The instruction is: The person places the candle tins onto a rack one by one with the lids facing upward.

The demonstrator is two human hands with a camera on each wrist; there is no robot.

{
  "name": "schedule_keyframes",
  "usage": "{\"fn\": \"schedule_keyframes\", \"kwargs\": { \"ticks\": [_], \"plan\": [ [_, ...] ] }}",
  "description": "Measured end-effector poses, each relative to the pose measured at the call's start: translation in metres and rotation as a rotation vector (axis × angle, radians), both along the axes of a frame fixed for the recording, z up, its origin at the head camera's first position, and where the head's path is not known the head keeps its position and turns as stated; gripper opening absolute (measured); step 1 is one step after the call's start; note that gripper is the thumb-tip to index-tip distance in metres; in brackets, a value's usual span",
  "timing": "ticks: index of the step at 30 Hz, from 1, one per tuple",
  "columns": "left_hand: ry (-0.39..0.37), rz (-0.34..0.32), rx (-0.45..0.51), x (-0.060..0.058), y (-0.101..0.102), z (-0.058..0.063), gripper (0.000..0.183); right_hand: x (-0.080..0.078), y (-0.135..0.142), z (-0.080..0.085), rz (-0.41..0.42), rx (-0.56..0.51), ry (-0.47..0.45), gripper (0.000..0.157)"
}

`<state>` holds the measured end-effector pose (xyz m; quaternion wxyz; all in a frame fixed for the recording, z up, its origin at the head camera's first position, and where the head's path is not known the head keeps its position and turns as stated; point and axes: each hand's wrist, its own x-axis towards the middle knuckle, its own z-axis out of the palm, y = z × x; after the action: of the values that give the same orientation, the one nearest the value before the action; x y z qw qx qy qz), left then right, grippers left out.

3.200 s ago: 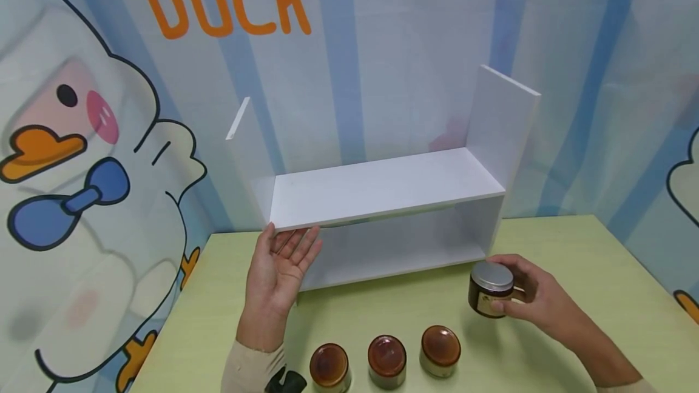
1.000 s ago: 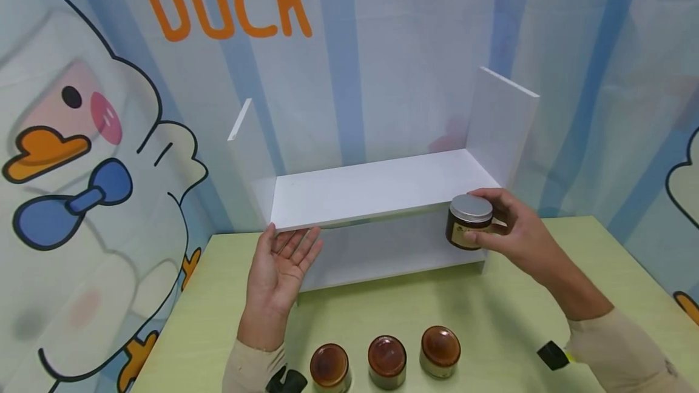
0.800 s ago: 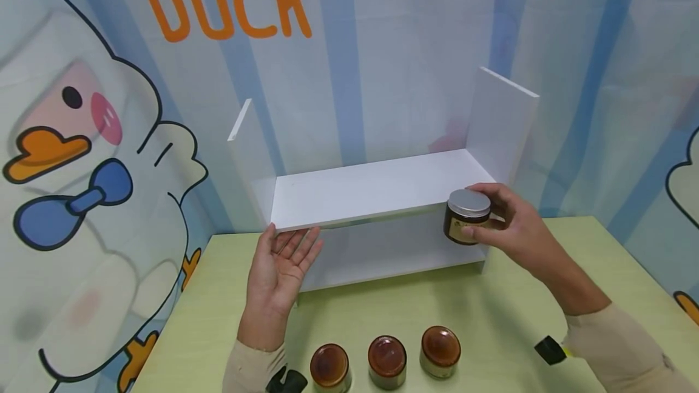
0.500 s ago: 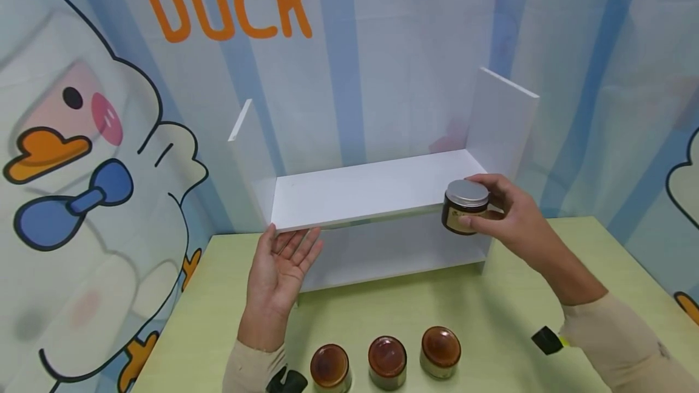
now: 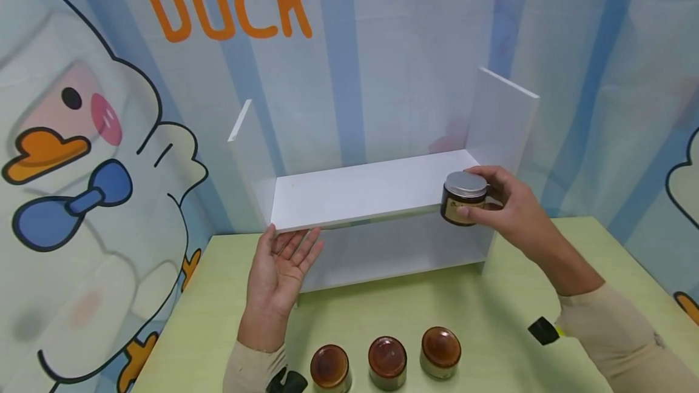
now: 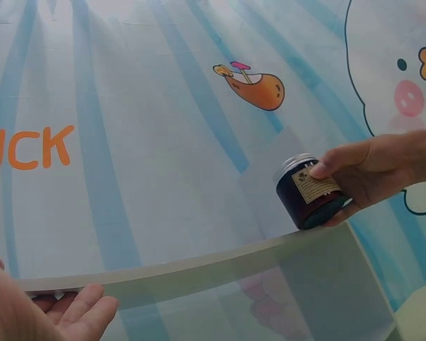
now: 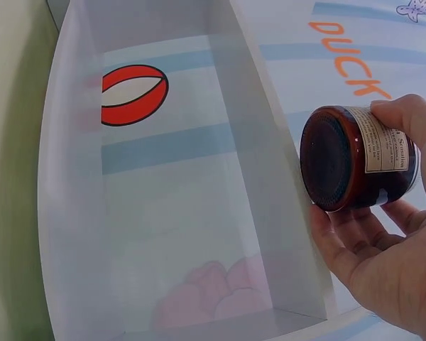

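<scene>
Head view: behind both hands hangs a blue-and-white striped backdrop (image 5: 415,59) bearing orange "DUCK" lettering and a cartoon duck print. Beneath the hands extends a pale yellow-green table (image 5: 551,244). On the table, mainly between the hands, stands a white rectangular shelf unit (image 5: 355,196), consisting of two horizontal boards and two upright side panels.

The left hand (image 5: 275,287) is palm up at the left front corner of the unit; its fingers are extended at the underside of the upper board and grasp nothing. The right hand (image 5: 513,211) grips a short cylindrical dark brown glass jar (image 5: 463,200) between thumb and fingers. The gripped jar is upright and raised off the table, immediately left of the right palm, at the front edge of the upper board near its right end. Contact between jar and board cannot be determined. Three short jars with glossy reddish-brown tops (image 5: 388,362) stand in a row, nearer the person than both hands. The gripped jar carries a silver metal lid (image 5: 465,183) and a printed beige label (image 7: 376,145), partly covered by the right thumb.
</scene>
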<state>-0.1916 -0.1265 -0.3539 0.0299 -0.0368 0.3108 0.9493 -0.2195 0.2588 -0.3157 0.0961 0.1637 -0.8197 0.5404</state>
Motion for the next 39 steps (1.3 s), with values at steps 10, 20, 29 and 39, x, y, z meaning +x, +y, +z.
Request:
{"fn": "schedule_keyframes", "kwargs": {
  "ticks": [10,20,29,39],
  "plan": [
    [0.019,-0.001,-0.021,0.0,0.0,-0.001,0.053,-0.002,-0.002,0.009,0.014,-0.043,0.025,0.059],
    [0.02,0.008,-0.037,-0.001,0.001,0.0,0.055,-0.01,-0.004,0.013,0.007,0.002,0.092,0.065],
    [0.014,0.01,-0.037,0.0,0.001,-0.001,0.053,-0.018,-0.005,0.016,0.005,0.006,0.11,0.067],
    [0.011,0.012,-0.025,-0.001,0.002,-0.001,0.053,-0.025,-0.005,0.021,-0.015,0.033,0.107,0.065]
  ]
}}
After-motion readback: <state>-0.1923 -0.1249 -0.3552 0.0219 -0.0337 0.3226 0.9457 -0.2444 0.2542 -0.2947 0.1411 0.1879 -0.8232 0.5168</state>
